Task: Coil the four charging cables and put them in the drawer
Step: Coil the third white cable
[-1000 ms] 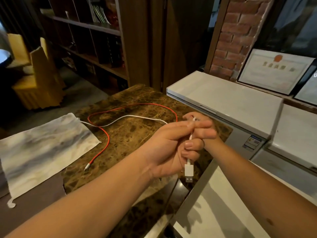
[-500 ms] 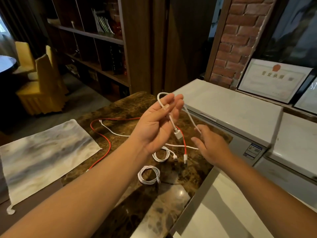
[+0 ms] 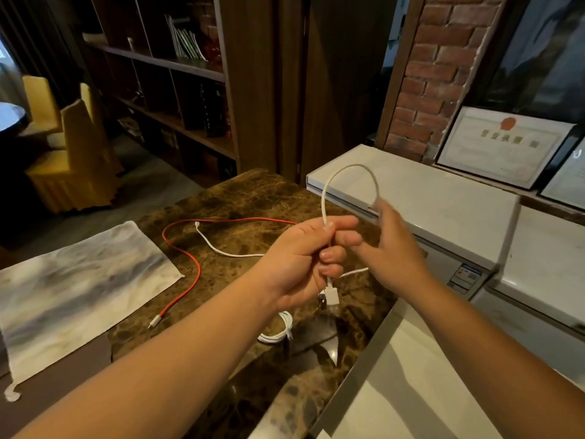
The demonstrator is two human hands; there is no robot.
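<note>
My left hand (image 3: 304, 261) pinches a white charging cable (image 3: 345, 172) above the brown marble counter (image 3: 253, 198). The cable arcs up in a loop to my right hand (image 3: 391, 248), which grips its other side; the USB plug (image 3: 330, 294) dangles below my left fist. The cable's loose tail (image 3: 221, 248) trails left across the counter. A red cable (image 3: 186, 264) lies uncoiled on the marble. A coiled white cable (image 3: 280, 331) rests under my left wrist, partly hidden. No drawer is identifiable.
A grey-white cloth (image 3: 72, 289) covers the counter's left side. White chest freezers (image 3: 427, 198) stand to the right, with framed certificates (image 3: 500, 147) behind. A white surface (image 3: 395, 391) sits below right. Bookshelves (image 3: 164, 90) and yellow chairs (image 3: 72, 160) lie beyond.
My left hand has closed from an open-fingered hold into a fist on the white cable. My right hand rose and drew the cable into a taller loop; the tail slid on the counter.
</note>
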